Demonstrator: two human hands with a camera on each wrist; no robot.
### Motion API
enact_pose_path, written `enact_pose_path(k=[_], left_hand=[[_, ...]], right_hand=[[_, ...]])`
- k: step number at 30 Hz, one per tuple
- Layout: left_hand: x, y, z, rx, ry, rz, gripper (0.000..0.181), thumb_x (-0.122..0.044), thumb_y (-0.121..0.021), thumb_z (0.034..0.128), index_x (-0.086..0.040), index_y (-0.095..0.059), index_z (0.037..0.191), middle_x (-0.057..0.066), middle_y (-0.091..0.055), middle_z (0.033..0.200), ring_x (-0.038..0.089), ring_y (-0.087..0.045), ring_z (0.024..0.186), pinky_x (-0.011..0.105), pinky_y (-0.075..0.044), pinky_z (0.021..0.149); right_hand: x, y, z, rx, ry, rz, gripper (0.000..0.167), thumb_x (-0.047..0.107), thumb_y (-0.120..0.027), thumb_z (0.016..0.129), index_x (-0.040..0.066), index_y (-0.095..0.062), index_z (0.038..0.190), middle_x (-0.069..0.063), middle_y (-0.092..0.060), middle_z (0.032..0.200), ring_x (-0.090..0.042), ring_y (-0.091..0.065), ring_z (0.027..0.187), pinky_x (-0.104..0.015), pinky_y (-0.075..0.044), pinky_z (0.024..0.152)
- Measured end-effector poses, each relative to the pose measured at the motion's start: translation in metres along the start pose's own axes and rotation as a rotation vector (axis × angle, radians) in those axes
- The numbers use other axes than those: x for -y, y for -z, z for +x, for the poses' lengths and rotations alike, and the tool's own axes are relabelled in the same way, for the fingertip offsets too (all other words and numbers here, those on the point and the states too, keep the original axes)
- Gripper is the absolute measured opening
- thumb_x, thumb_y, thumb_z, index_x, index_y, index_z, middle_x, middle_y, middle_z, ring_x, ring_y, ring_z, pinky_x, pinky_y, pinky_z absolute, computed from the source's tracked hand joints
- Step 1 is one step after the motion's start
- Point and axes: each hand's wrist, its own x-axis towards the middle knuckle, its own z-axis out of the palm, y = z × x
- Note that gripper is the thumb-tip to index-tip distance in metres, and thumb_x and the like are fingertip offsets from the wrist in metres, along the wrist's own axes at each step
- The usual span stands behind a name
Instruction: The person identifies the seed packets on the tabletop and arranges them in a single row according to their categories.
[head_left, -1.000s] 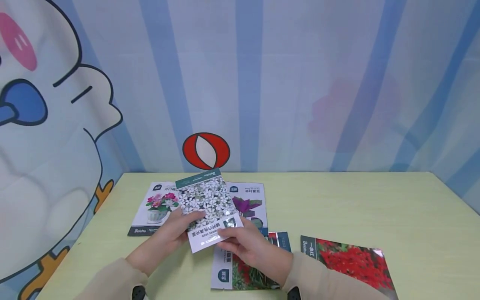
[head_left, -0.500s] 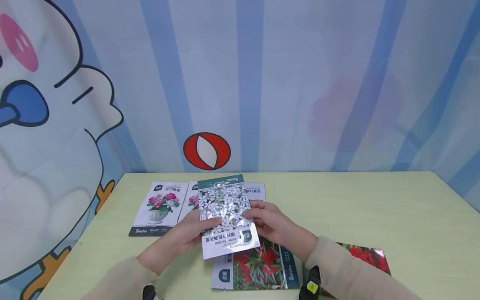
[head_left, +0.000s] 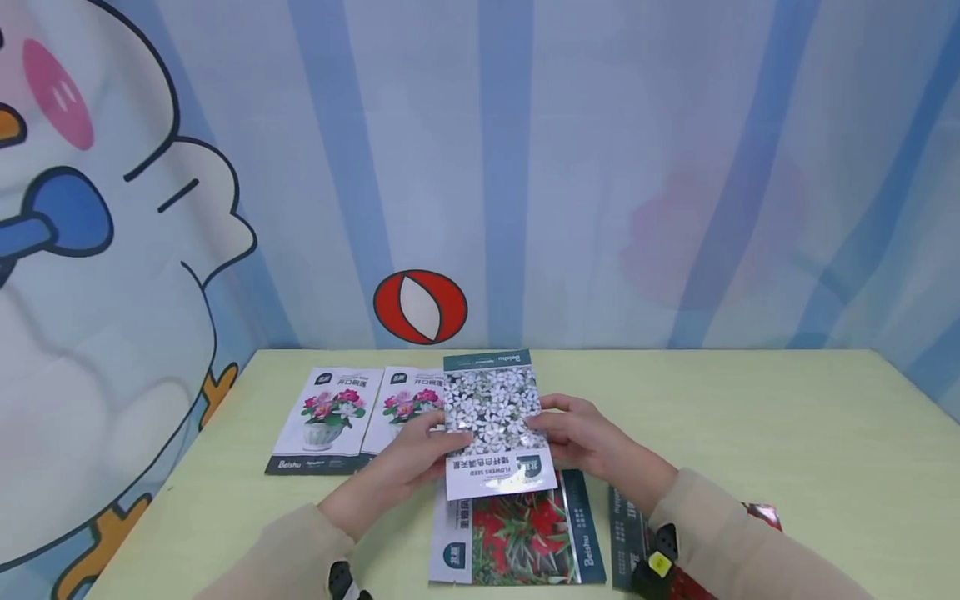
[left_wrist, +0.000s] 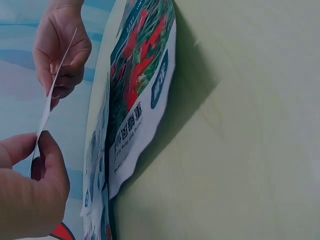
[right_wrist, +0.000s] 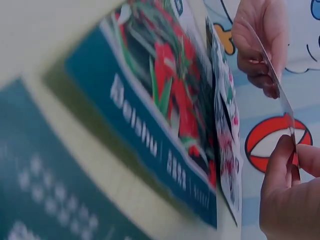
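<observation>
A seed packet with white flowers [head_left: 495, 408] is held up over the table between both hands, its green band at the far end. The left hand [head_left: 416, 457] pinches its left edge, thumb on the front. On the right edge, the right hand [head_left: 588, 437] grips it between thumb and fingers. Seen edge-on, the packet [left_wrist: 62, 60] is thin in the left wrist view, between the left hand [left_wrist: 40, 185] and the right hand [left_wrist: 62, 50]. The right wrist view shows the right hand [right_wrist: 290, 200] pinching it too. Under it lies a red-flower packet [head_left: 525, 542].
Two packets with potted pink flowers, one at far left [head_left: 322, 417] and one beside it [head_left: 401, 408], lie on the pale table [head_left: 750, 417]. Another red-flower packet [head_left: 626, 533] is partly under the right forearm. A printed curtain [head_left: 600, 167] hangs behind the table.
The white-flower packet has moved right and turned from tilted to nearly straight. The right hand has shifted from its near corner to its right edge. The second pink-flower packet is more exposed.
</observation>
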Motion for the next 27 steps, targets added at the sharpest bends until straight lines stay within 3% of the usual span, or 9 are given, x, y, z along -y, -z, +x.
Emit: enact_pose_path(k=[6, 14, 21, 27], left_hand=[[-0.004, -0.012, 0.015, 0.008, -0.031, 0.071, 0.045, -0.019, -0.063, 0.0894, -0.001, -0.047, 0.127, 0.012, -0.063, 0.104, 0.017, -0.064, 0.085, 0.029, -0.053, 0.076], [-0.008, -0.034, 0.028, 0.109, -0.049, 0.051, 0.034, -0.012, -0.061, 0.0903, 0.002, -0.051, 0.12, 0.013, -0.064, 0.102, 0.018, -0.066, 0.085, 0.031, -0.055, 0.076], [-0.009, -0.043, 0.039, 0.108, -0.111, 0.263, 0.023, -0.013, -0.064, 0.0884, -0.001, -0.054, 0.105, 0.006, -0.058, 0.079, 0.014, -0.056, 0.068, 0.027, -0.053, 0.065], [-0.009, -0.054, 0.048, 0.088, -0.124, 0.34, 0.028, -0.013, -0.066, 0.0866, -0.002, -0.052, 0.108, 0.007, -0.059, 0.078, 0.015, -0.055, 0.065, 0.026, -0.051, 0.062]], right_hand=[[0.007, 0.024, 0.006, -0.051, -0.019, -0.068, 0.039, 0.01, -0.063, 0.088, -0.003, -0.049, 0.121, -0.008, -0.068, 0.09, -0.018, -0.067, 0.077, -0.027, -0.055, 0.065], [0.013, 0.054, 0.01, -0.09, -0.02, -0.201, 0.046, 0.012, -0.061, 0.089, -0.008, -0.044, 0.128, -0.005, -0.067, 0.087, -0.014, -0.065, 0.074, -0.025, -0.055, 0.063], [0.016, 0.071, 0.012, -0.134, -0.03, -0.359, 0.048, 0.014, -0.061, 0.089, -0.006, -0.046, 0.129, -0.005, -0.064, 0.088, -0.014, -0.056, 0.072, -0.021, -0.049, 0.059], [0.017, 0.085, 0.012, -0.115, -0.038, -0.355, 0.051, 0.013, -0.061, 0.09, -0.003, -0.04, 0.133, -0.006, -0.062, 0.089, -0.014, -0.057, 0.071, -0.022, -0.05, 0.059]])
